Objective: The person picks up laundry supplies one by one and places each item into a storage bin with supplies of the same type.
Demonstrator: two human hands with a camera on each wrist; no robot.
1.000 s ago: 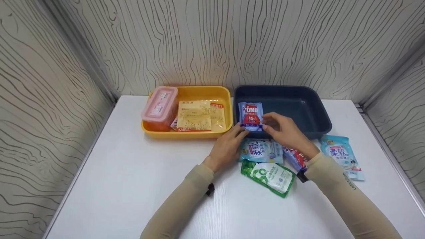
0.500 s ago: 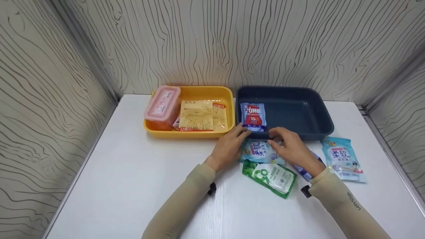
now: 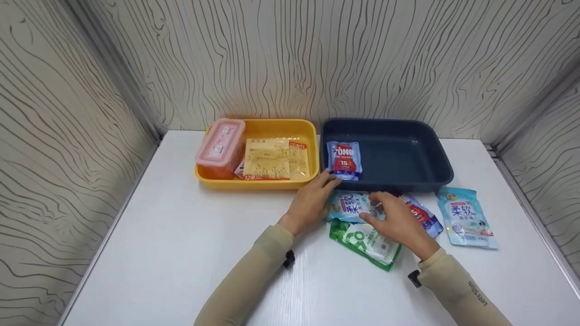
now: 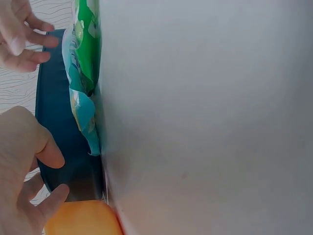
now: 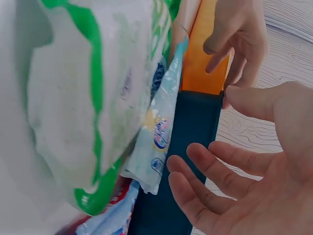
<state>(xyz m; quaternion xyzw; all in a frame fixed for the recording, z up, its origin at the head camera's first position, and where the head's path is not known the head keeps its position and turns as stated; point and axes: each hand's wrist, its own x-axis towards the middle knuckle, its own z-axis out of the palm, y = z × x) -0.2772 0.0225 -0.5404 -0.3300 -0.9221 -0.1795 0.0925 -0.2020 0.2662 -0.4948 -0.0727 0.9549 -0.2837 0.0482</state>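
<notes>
Pouches (image 3: 345, 207) number five: one in the navy bin (image 3: 398, 158), four outside.

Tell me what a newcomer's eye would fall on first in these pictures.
Probably the bright yellow, rectangular plastic bin at the back of the white table, with a pink-lidded rectangular box at its left end. Next, the dark blue, rectangular plastic bin just to its right, where a shiny blue-and-red pouch stands out. In front of that, the person's right hand is spread near a shiny teal-and-white pouch.
</notes>
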